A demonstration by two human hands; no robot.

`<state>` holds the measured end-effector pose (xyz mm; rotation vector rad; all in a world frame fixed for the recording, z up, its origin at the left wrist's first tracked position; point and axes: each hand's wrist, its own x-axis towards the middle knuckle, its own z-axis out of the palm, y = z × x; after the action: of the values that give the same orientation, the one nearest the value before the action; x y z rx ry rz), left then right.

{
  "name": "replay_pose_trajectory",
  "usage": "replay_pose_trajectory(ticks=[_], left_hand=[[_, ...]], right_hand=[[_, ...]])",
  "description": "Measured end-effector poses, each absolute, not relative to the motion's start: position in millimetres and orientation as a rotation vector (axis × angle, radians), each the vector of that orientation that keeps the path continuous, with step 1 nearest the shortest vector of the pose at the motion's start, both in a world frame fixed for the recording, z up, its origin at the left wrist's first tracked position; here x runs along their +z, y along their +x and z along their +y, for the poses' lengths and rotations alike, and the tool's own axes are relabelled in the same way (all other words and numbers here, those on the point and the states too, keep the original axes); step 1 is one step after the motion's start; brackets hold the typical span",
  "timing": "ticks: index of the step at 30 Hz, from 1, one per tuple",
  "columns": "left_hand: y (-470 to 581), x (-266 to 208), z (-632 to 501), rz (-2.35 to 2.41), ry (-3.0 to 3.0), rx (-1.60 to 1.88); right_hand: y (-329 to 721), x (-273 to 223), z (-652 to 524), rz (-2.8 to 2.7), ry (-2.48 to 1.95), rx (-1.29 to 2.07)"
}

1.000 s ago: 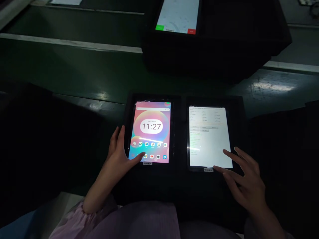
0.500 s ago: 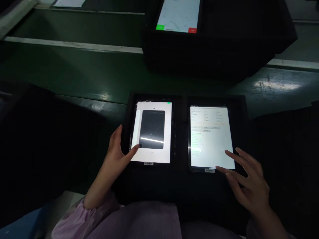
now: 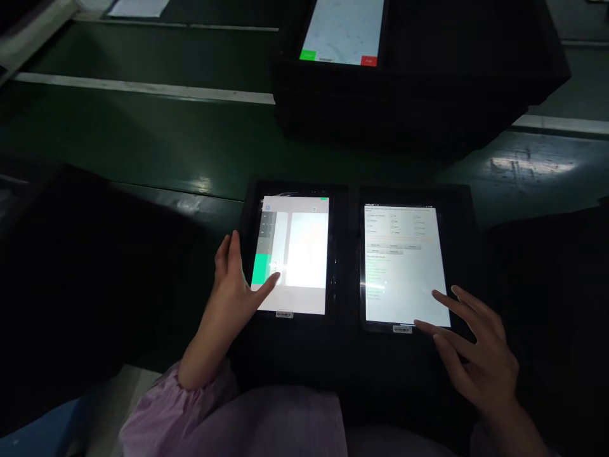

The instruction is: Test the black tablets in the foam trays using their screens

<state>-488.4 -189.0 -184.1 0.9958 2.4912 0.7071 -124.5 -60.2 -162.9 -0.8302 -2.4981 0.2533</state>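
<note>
Two lit tablets lie side by side in a black tray (image 3: 349, 184) in front of me. The left tablet (image 3: 299, 254) shows a pale screen with a green block. My left hand (image 3: 233, 282) rests at its left edge, thumb on the lower left of the screen. The right tablet (image 3: 404, 263) shows a white page with small text and checkboxes. My right hand (image 3: 476, 352) hovers at its lower right corner with fingers spread, fingertips by the screen edge. Neither hand holds anything.
A green belt surface (image 3: 143, 139) with white rails runs behind the tray. A large black box (image 3: 428, 95) at the back carries another lit tablet (image 3: 342, 32) with green and red buttons. Dark shapes flank both sides. My pink sleeve (image 3: 190, 412) is at the bottom.
The left tablet's screen went from a home screen with a clock to a white page with a dark panel, then to a pale screen with a green block. Both hands barely moved.
</note>
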Motion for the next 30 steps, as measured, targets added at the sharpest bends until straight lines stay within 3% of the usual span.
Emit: replay_pose_trajectory(ticks=[6, 30], left_hand=[[-475.0, -181.8, -181.6, 2.507, 1.075, 0.599], [-491.6, -174.5, -182.0, 2.420, 0.880, 0.781]], right_hand=[[-127.2, -161.4, -60.8, -2.501, -0.820, 0.196], [-127.6, -162.5, -59.5, -2.478, -0.780, 0.184]])
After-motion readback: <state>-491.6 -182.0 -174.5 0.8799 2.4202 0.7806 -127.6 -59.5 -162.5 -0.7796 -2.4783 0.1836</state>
